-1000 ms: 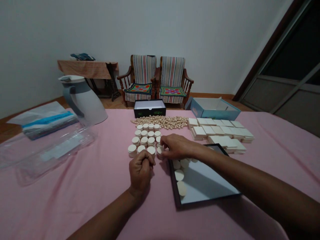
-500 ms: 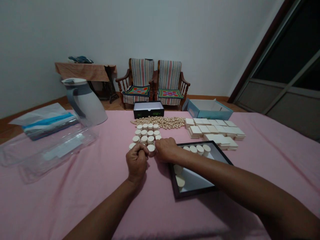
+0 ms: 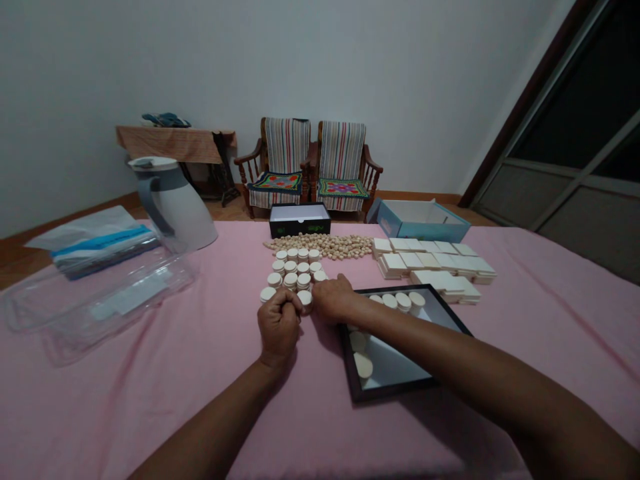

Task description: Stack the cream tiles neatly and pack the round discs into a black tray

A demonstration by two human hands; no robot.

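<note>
Several stacks of pale round discs (image 3: 290,280) stand in rows on the pink cloth. At the near edge of these rows, my left hand (image 3: 280,323) is closed in a fist, its curled fingers beside the front stack (image 3: 304,299). My right hand (image 3: 331,300) is closed too, on the right side of the same stack. Its fingertips are hidden, and whatever either hand holds cannot be made out. Beneath my right forearm lies a dark-rimmed tray (image 3: 356,380) with more pale discs (image 3: 403,301) along its far and left sides.
Small wooden beads (image 3: 330,247) lie behind the stacks, with a black box (image 3: 300,228) beyond. Square wooden tiles (image 3: 435,260) and a blue box (image 3: 425,223) are at the right. A jug (image 3: 180,210), clear plastic packaging (image 3: 120,300) and a blue-edged packet (image 3: 105,250) occupy the left.
The whole view has shifted slightly, so everything sits a little further right. Both hands stay closed around the front stack, with hardly any movement against the discs.
</note>
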